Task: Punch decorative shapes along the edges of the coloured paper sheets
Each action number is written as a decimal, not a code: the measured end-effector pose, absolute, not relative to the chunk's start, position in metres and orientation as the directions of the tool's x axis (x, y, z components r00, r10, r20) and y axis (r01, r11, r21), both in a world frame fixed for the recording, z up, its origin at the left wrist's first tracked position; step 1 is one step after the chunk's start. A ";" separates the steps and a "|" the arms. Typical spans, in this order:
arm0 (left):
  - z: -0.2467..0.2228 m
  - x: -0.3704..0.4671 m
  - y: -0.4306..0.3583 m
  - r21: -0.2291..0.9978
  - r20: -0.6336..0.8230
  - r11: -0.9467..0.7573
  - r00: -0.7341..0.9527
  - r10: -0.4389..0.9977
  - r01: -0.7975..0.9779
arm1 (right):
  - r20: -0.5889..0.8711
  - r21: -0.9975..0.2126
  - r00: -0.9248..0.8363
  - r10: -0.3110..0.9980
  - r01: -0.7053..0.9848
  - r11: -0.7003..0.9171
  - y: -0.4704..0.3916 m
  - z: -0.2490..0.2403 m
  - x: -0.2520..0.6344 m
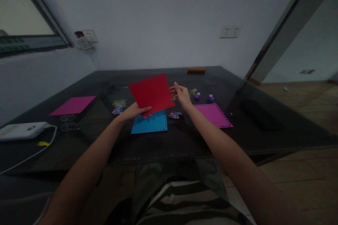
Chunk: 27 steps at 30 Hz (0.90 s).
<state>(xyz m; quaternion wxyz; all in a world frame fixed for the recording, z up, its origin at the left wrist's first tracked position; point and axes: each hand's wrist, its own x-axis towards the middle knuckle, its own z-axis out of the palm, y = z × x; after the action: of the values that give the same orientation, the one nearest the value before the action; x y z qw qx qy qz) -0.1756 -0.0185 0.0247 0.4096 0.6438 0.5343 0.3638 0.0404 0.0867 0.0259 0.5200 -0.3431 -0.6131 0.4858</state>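
My left hand (137,111) is closed on the lower left part of a red sheet (151,93), thumb on its front. Punched holes run along the sheet's top and right edges. It is tilted and held above a blue sheet (151,123) lying on the table. At the red sheet's right edge is my right hand (182,95), fingers apart; whether they touch the edge I cannot tell. A pink sheet (213,115) with edge holes lies under my right forearm. Small multicoloured piles (175,115) lie beside the blue sheet and near my left wrist.
Two small purple round objects (210,98) stand right of my right hand. A magenta sheet (75,105) and a white device (23,130) with a cable lie at the left. A brown bar (196,70) rests at the back of the dark table (182,144), by the wall.
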 end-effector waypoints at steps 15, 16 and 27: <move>0.023 -0.181 -0.007 0.975 0.223 -0.209 -0.289 0.931 0.077 | 0.232 -0.611 -0.407 0.884 0.646 0.457 0.094 -0.001 -0.001; 0.023 -0.181 -0.008 0.975 0.223 -0.207 -0.284 0.933 0.087 | 0.215 -0.580 -0.399 0.891 0.682 0.445 0.092 -0.001 -0.004; 0.014 -0.185 -0.005 0.948 0.239 -0.192 -0.171 0.956 0.253 | 0.179 -0.428 -0.412 0.894 0.785 0.448 0.084 -0.003 -0.022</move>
<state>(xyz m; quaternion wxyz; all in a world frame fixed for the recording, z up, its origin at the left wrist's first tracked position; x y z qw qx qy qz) -0.1848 -0.0049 0.0144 0.3272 0.5546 0.5451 0.5369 -0.0220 0.0838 -0.0030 0.1935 -0.5066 -0.8285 0.1399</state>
